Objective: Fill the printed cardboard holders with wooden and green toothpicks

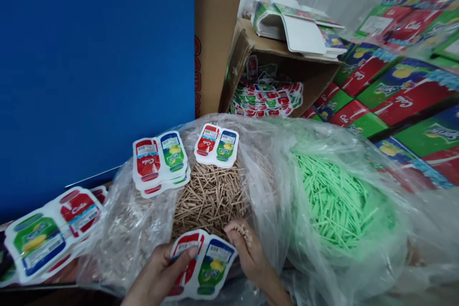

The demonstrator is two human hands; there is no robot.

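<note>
My left hand grips a white-edged printed packet shaped like two bottles, one red "Cola" and one green and blue. Its thumb lies across the red half. Just to the right, my right hand is closed around a bunch of thin brown sticks, their pale ends showing. Behind both hands, a clear plastic bag holds a heap of loose brown sticks. On the bag's far side rest a single matching packet and a small stack of packets.
More packets lie at the left. Bright green sticks fill a clear bag at right. Behind stands a cardboard box with a pile of packets. Printed cartons are stacked right; a blue panel rises left.
</note>
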